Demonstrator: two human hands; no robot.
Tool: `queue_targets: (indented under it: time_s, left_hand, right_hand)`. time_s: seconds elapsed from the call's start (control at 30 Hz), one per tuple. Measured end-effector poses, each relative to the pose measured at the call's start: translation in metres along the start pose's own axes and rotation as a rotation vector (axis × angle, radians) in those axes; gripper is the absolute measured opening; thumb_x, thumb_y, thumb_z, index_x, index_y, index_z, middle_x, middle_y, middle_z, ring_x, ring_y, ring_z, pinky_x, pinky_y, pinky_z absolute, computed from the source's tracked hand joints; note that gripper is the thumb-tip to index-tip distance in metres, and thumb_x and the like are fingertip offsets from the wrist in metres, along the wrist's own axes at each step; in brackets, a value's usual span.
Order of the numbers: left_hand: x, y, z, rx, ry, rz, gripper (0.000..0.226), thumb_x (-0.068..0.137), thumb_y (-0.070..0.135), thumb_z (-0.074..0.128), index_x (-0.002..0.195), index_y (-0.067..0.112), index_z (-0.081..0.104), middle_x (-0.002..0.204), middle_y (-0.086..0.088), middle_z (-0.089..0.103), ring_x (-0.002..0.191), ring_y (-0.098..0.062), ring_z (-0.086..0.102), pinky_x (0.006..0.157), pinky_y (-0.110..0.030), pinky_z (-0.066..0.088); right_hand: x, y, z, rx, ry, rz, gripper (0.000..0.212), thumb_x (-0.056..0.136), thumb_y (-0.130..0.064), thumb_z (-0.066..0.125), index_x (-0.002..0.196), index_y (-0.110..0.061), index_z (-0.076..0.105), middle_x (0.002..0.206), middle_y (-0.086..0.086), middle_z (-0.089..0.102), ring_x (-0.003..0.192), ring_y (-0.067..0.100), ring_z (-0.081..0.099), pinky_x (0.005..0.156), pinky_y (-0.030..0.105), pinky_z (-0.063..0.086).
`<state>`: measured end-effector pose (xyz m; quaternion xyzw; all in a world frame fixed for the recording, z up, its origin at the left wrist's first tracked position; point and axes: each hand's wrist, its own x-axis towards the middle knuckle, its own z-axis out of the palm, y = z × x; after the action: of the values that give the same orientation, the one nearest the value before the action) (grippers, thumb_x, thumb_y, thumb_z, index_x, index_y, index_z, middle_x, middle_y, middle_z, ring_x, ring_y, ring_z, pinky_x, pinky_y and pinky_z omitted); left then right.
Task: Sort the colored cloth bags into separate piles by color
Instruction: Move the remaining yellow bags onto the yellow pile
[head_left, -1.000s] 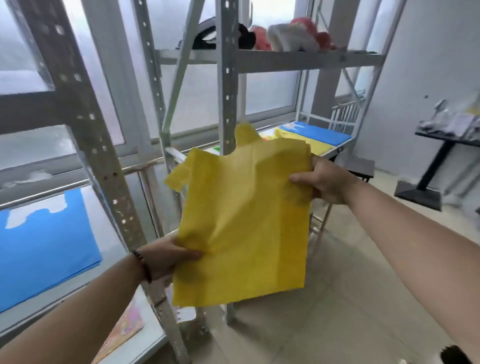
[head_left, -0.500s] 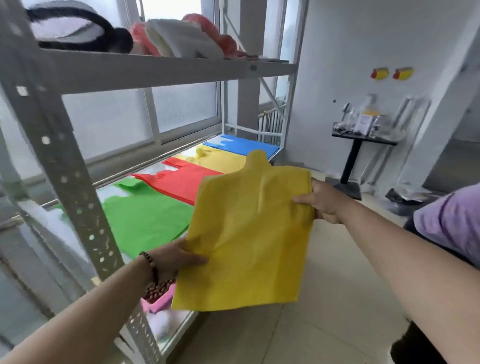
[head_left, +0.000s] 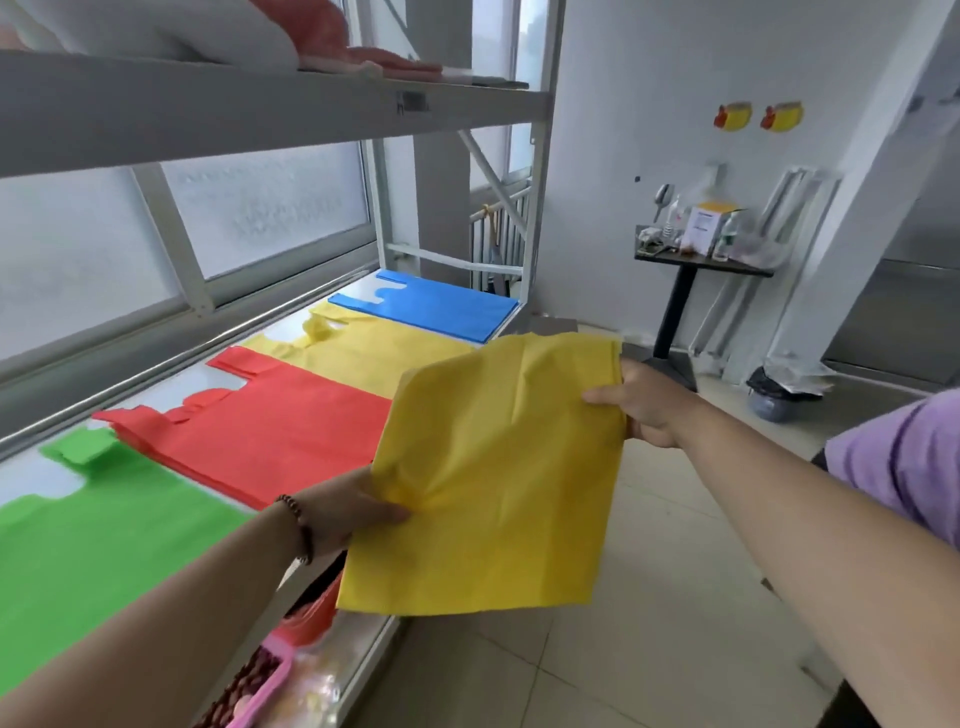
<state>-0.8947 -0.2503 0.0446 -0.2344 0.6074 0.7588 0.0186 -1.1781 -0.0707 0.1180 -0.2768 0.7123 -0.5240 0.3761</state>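
I hold a yellow cloth bag (head_left: 493, 478) spread flat in the air beside the shelf. My left hand (head_left: 348, 506) grips its left edge and my right hand (head_left: 641, 408) grips its upper right corner. On the white shelf (head_left: 47, 475) lie four piles in a row: green bags (head_left: 88, 545) nearest, then red bags (head_left: 280, 421), yellow bags (head_left: 363, 353), and blue bags (head_left: 441, 306) farthest. The held bag hangs over the shelf's front edge and hides part of the red and yellow piles.
An upper shelf board (head_left: 260, 109) with soft items runs overhead. A lower shelf holds a pink tray (head_left: 260, 686). A small black table (head_left: 696, 265) with bottles stands by the far wall. Tiled floor (head_left: 597, 670) lies to the right.
My view has swung right along the shelf, bringing the four coloured piles into sight. Both hands have carried the yellow bag along, closer to the red and yellow piles.
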Motion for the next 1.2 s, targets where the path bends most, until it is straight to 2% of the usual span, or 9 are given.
queue_targets:
  time_s: [0.27,0.4,0.57,0.7,0.83,0.93,1.07,1.13,1.2]
  left_hand:
    - [0.119,0.051,-0.033,-0.084,0.145,0.023,0.094,0.025,0.027,0.096,0.111,0.017,0.059,0.101,0.000,0.075,0.089,-0.020,0.072,0.074,-0.037,0.060]
    - [0.155,0.066,-0.052,-0.154,0.245,0.026,0.093,0.027,0.025,0.096,0.112,0.019,0.059,0.103,-0.002,0.074,0.092,-0.021,0.072,0.077,-0.040,0.059]
    - [0.180,0.075,-0.081,-0.267,0.344,0.032,0.091,0.027,0.021,0.096,0.110,0.016,0.060,0.099,-0.004,0.075,0.087,-0.023,0.073,0.069,-0.037,0.060]
    - [0.196,0.083,-0.110,-0.331,0.426,0.081,0.089,0.030,0.017,0.095,0.112,0.016,0.060,0.101,-0.007,0.075,0.088,-0.025,0.072,0.068,-0.039,0.060]
    - [0.212,0.096,-0.138,-0.366,0.515,0.134,0.094,0.030,0.017,0.096,0.116,0.020,0.057,0.103,-0.008,0.074,0.088,-0.027,0.072,0.070,-0.043,0.059]
    - [0.222,0.108,-0.151,-0.406,0.614,0.242,0.096,0.027,0.018,0.096,0.114,0.017,0.056,0.096,-0.008,0.075,0.082,-0.024,0.073,0.063,-0.038,0.059]
    - [0.233,0.108,-0.158,-0.488,0.776,0.409,0.085,0.027,0.018,0.096,0.105,0.013,0.064,0.094,-0.009,0.075,0.078,-0.023,0.073,0.060,-0.035,0.059]
    - [0.245,0.091,-0.164,-0.481,0.848,0.324,0.083,0.031,0.015,0.095,0.108,0.011,0.064,0.096,-0.009,0.075,0.078,-0.023,0.073,0.063,-0.036,0.060]
    - [0.263,0.071,-0.170,-0.411,0.992,0.126,0.069,0.052,0.004,0.083,0.116,0.004,0.060,0.096,-0.010,0.072,0.078,-0.023,0.071,0.073,-0.040,0.060]
  right_hand:
    - [0.167,-0.046,-0.041,-0.055,-0.162,-0.001,0.044,0.091,-0.007,0.057,0.127,-0.028,0.042,0.111,0.000,0.058,0.104,0.028,0.056,0.085,0.049,0.048]
    - [0.247,-0.071,-0.037,-0.105,-0.249,-0.015,0.053,0.091,-0.007,0.057,0.137,-0.025,0.037,0.121,0.004,0.054,0.107,0.029,0.054,0.083,0.046,0.047]
    - [0.331,-0.092,-0.010,-0.149,-0.425,0.003,0.040,0.091,-0.007,0.056,0.120,-0.031,0.041,0.101,-0.004,0.058,0.089,0.018,0.058,0.072,0.041,0.050]
    - [0.404,-0.105,0.025,-0.160,-0.573,-0.010,0.048,0.090,-0.003,0.057,0.132,-0.018,0.042,0.118,0.008,0.060,0.104,0.029,0.062,0.087,0.050,0.053]
    - [0.463,-0.128,0.066,-0.183,-0.702,-0.039,0.059,0.090,-0.001,0.056,0.142,-0.021,0.036,0.129,0.012,0.056,0.112,0.034,0.059,0.099,0.054,0.046]
    - [0.499,-0.151,0.092,-0.083,-0.840,-0.127,0.064,0.087,0.001,0.058,0.141,-0.026,0.037,0.126,0.011,0.058,0.105,0.032,0.064,0.087,0.047,0.055]
    - [0.532,-0.162,0.122,0.169,-0.983,-0.208,0.056,0.071,-0.004,0.064,0.121,-0.026,0.051,0.094,0.000,0.075,0.076,0.017,0.073,0.059,0.031,0.058]
    - [0.558,-0.144,0.148,0.115,-1.015,-0.191,0.065,0.065,0.001,0.070,0.123,-0.023,0.052,0.091,0.001,0.074,0.071,0.016,0.073,0.056,0.029,0.058]
    - [0.582,-0.107,0.178,-0.120,-0.992,-0.134,0.059,0.076,0.010,0.062,0.130,-0.011,0.049,0.093,0.010,0.069,0.064,0.017,0.071,0.056,0.030,0.058]
